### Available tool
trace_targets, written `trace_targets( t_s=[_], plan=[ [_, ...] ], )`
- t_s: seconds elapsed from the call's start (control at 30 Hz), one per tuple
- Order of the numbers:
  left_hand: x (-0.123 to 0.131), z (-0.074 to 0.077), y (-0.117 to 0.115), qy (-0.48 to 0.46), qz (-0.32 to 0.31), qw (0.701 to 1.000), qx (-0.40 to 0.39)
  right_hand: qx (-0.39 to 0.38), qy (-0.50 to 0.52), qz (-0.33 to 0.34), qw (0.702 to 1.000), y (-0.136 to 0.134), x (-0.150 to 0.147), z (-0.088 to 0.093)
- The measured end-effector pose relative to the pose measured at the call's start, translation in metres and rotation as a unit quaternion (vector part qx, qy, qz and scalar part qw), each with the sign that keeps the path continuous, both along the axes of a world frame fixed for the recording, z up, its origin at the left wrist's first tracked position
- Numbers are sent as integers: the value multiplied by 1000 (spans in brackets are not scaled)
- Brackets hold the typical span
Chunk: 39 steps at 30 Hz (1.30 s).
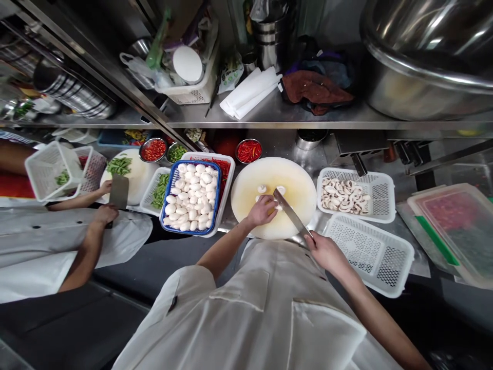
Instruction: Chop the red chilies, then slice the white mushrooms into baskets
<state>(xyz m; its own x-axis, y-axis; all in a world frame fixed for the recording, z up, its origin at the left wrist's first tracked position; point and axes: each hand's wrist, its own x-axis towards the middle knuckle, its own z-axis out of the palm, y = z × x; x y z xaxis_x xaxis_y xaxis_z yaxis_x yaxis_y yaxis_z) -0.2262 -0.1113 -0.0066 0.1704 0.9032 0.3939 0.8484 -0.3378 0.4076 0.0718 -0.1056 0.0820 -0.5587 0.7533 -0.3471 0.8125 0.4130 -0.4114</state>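
Note:
A round white cutting board [246, 177] lies in front of me, its middle stained yellowish. My right hand [322, 250] grips a kitchen knife [293, 216] by its handle, the blade slanting over the board. Curled fingers of my left hand [263, 210] press on a white mushroom [278, 207] beside the blade; the hand partly hides it. A few more mushrooms [262, 189] rest on the board behind my fingers. Whole mushrooms [194, 192] fill a blue-rimmed basket [219, 191] to the left. On the right, sliced mushrooms [343, 195] lie in a white basket [390, 192].
Another white perforated basket [362, 252] stands at the near right, beside lidded containers [458, 226]. A bowl of cut red chillies [248, 151] is behind the board. At left, a co-worker's hand [105, 214] holds a cleaver [119, 191] by greens. A steel shelf [269, 123] runs above the counter.

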Motion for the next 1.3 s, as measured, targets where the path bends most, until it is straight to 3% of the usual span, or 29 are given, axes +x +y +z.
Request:
trace_targets(
  t_s=[0.17, 0.4, 0.57, 0.77, 0.9, 0.97, 1.07, 1.17, 1.3],
  plan=[
    [-1, -2, -2, -7, 0, 1000, -3, -19, 5, 15, 1000, -1, 7, -2],
    [2, 1, -1, -1, -9, 1000, -6, -70, 2, -13, 997, 8, -13, -24],
    [-2, 8, 1, -18, -25, 999, 14, -88, 88, -28, 992, 13, -12, -28],
    [-42, 24, -32, -75, 73, 994, 41, -47, 116, -43, 991, -3, 18, -24],
    [-56, 15, -60, -2, -33, 999, 13, -31, 77, -15, 996, -6, 21, -26],
    [-48, 7, -68, 19, -38, 999, 6, -21, 51, -8, 998, -5, 17, -28],
    [-24, 2, -66, 15, 35, 999, 23, -8, 35, -6, 999, -1, 9, -29],
    [6, 4, -48, 22, 68, 997, 35, -3, 42, -1, 999, 3, 2, -28],
    [30, 6, -22, 51, 40, 998, -5, -2, 69, -4, 998, 8, -3, -21]
  ],
)
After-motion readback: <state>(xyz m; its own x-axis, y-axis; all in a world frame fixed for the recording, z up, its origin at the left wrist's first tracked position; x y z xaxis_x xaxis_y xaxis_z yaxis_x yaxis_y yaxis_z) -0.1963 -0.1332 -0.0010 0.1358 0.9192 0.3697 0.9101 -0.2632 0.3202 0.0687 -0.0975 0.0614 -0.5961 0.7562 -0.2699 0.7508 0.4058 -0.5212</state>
